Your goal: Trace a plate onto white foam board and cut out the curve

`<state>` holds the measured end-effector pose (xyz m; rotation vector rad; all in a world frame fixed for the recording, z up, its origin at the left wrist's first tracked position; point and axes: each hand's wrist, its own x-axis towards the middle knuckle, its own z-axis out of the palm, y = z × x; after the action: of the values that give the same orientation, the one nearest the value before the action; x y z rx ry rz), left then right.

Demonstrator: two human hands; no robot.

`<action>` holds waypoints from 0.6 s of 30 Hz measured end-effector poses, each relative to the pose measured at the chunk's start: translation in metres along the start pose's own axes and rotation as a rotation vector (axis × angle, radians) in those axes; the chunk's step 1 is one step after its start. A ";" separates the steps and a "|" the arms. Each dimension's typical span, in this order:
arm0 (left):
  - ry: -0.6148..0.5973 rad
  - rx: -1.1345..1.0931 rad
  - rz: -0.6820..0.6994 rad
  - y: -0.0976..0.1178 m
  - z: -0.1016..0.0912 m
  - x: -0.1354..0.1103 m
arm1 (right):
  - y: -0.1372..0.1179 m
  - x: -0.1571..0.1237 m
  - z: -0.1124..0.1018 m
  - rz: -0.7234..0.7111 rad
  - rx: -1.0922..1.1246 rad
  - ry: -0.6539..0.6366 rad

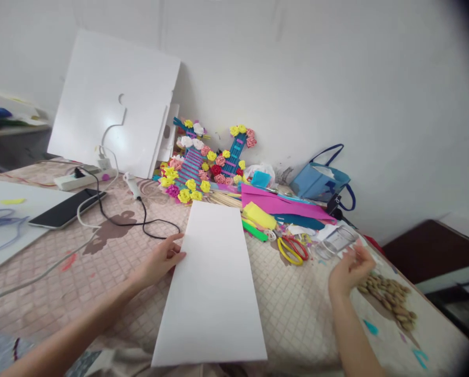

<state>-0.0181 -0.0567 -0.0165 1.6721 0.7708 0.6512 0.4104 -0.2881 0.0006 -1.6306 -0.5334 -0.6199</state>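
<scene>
A long white board (214,283) lies flat in front of me, its near end by the table's front edge. My left hand (167,255) grips its left edge, the fingertips and thumb closed at the rim. Over on the right, my right hand (350,267) is held above the table with loosely bent fingers apart, and I see nothing in it. It is close to a clear plastic packet (338,240) and a pile of peanuts in shells (389,298). Yellow-handled scissors (290,251) and a red-handled tool (298,246) lie between the board and that hand.
Behind the board stand flower-decorated stick crafts (193,167). Magenta paper (285,203), a yellow piece (260,214), a green cutter (255,230) and a blue bag (320,180) are at the back right. To the left are a glue gun (132,186), cables, a phone (67,208) and a power strip (83,179).
</scene>
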 end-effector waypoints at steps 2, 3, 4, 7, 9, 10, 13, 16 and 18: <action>0.000 0.013 -0.020 0.002 -0.001 -0.001 | -0.024 -0.026 0.005 -0.027 0.049 -0.105; -0.003 0.014 -0.030 0.003 -0.001 -0.001 | -0.037 -0.041 0.007 -0.020 0.079 -0.243; -0.008 0.012 -0.039 0.004 -0.002 -0.001 | -0.050 -0.057 0.009 -0.005 0.116 -0.428; -0.024 -0.003 -0.064 0.005 -0.003 -0.001 | -0.086 -0.098 0.010 -0.033 0.178 -0.983; -0.035 -0.016 -0.073 0.006 -0.003 -0.002 | -0.103 -0.117 0.008 -0.033 0.168 -1.176; -0.038 -0.020 -0.073 0.006 -0.003 -0.003 | -0.108 -0.123 0.007 -0.030 0.154 -1.224; -0.031 -0.036 -0.070 0.009 -0.004 -0.007 | -0.112 -0.127 0.010 -0.043 0.121 -1.244; -0.028 -0.070 -0.082 0.015 -0.007 -0.016 | -0.105 -0.116 0.027 -0.137 0.085 -1.116; -0.055 -0.088 -0.094 0.019 -0.010 -0.025 | -0.099 -0.105 0.047 -0.287 0.030 -1.029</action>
<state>-0.0386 -0.0736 0.0039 1.5583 0.7656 0.5637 0.2712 -0.2273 -0.0006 -1.7815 -1.5271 0.0889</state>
